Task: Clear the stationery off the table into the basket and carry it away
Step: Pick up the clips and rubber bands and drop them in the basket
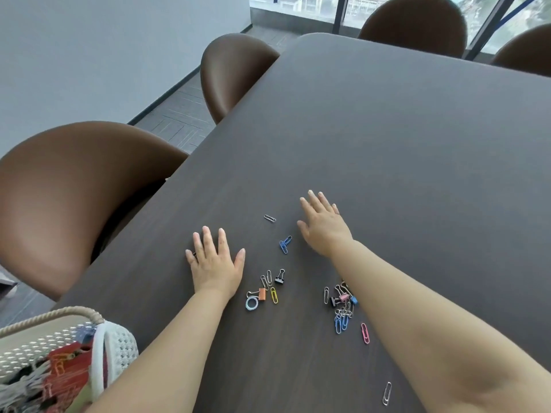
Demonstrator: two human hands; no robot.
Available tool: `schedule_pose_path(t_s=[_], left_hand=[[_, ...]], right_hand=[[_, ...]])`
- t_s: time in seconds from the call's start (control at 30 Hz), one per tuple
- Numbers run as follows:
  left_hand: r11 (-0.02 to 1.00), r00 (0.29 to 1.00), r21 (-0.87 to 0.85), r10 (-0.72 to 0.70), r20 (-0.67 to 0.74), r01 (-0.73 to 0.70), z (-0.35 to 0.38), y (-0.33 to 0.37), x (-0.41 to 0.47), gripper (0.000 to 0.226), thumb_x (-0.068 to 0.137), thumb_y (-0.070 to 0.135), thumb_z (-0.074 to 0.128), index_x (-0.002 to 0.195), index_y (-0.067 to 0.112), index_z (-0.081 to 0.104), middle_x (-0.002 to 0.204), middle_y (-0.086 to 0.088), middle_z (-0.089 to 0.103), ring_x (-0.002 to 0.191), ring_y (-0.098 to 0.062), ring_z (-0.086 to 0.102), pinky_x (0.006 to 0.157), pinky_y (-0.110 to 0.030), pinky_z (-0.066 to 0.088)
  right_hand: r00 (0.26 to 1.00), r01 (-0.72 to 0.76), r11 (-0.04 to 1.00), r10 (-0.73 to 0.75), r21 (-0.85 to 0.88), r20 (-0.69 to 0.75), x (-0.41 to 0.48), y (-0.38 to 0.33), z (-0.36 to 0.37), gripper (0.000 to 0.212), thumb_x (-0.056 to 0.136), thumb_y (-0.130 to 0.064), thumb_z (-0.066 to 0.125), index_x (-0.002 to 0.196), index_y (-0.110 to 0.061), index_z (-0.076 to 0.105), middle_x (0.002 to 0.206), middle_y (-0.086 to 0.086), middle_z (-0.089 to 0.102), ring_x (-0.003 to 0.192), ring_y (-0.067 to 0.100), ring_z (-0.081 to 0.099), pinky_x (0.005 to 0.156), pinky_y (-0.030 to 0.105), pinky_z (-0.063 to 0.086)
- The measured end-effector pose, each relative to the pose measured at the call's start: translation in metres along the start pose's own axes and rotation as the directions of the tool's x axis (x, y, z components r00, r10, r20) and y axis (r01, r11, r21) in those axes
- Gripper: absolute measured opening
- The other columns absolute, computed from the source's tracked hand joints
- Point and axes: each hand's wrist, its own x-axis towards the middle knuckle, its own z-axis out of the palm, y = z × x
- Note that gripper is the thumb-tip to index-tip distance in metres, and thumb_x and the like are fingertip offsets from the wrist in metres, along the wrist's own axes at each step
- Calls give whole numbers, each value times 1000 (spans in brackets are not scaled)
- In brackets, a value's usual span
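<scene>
Paper clips and small binder clips lie scattered on the dark table (387, 138) between my hands. My left hand (213, 260) lies flat with spread fingers, left of an orange binder clip (261, 293), a black binder clip (279, 277) and a pale blue ring (252, 303). My right hand (323, 225) lies flat farther out, right of a blue clip (284, 244) and a lone silver paper clip (269, 218). A denser pile of clips (343, 305) sits beside my right forearm. The white perforated basket (119, 344), holding red and mixed items, is at the lower left by the table edge.
Brown chairs stand along the left side, one close (68, 192) and one farther (232, 73), with two more at the far end (417, 25). A single silver paper clip (386, 393) lies near the front. A window runs behind the table.
</scene>
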Motion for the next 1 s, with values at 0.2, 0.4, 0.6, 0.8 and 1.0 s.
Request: schedule_pose_path(t_s=[0.2, 0.4, 0.6, 0.8, 1.0], left_hand=[[948, 955, -115, 292, -57, -297, 6, 16, 6, 63, 97, 42, 32, 148, 14, 9, 156, -10, -3, 142, -21, -8, 114, -36, -2], [868, 875, -151, 483, 33, -473, 15, 30, -36, 75, 86, 58, 8, 148, 16, 11, 156, -2, -3, 141, -12, -12, 112, -29, -8], [817, 809, -186, 572, 134, -547, 18, 28, -100, 66, 93, 50, 18, 148, 15, 4, 156, 3, -4, 138, -5, -15, 110, -24, -11], [785, 810, -337, 579, 97, -520, 9, 36, -104, 63, 97, 32, 38, 148, 18, 4, 155, 5, 6, 142, -7, 2, 115, -27, 13], [849, 851, -102, 523, 40, -518, -9, 48, -36, 61, 98, 32, 36, 147, 10, 8, 156, -2, 3, 142, -14, -2, 114, -32, 2]], right_hand=[[996, 16, 999, -13, -27, 87, -1, 7, 21, 61, 98, -44, 23, 148, -18, 1, 156, -1, -12, 142, 16, -13, 116, 36, -3], [986, 119, 992, -114, -40, 118, -85, 17, 33, 57, 100, -41, 22, 148, -20, 0, 154, -7, -15, 142, 12, -15, 114, 31, -7], [981, 76, 997, -71, -20, 183, -157, 23, 38, 56, 100, -39, 21, 148, -20, -1, 154, -6, -15, 141, 10, -16, 114, 28, -6], [990, 58, 997, -63, 46, 129, -180, 21, 32, 48, 101, -33, 26, 147, -20, 19, 156, -7, 2, 143, 13, 4, 115, 27, 5], [996, -54, 989, 62, 140, -57, -147, 41, 14, 47, 99, -30, 35, 145, -21, 26, 156, -8, 9, 142, 12, 11, 113, 29, 18]])
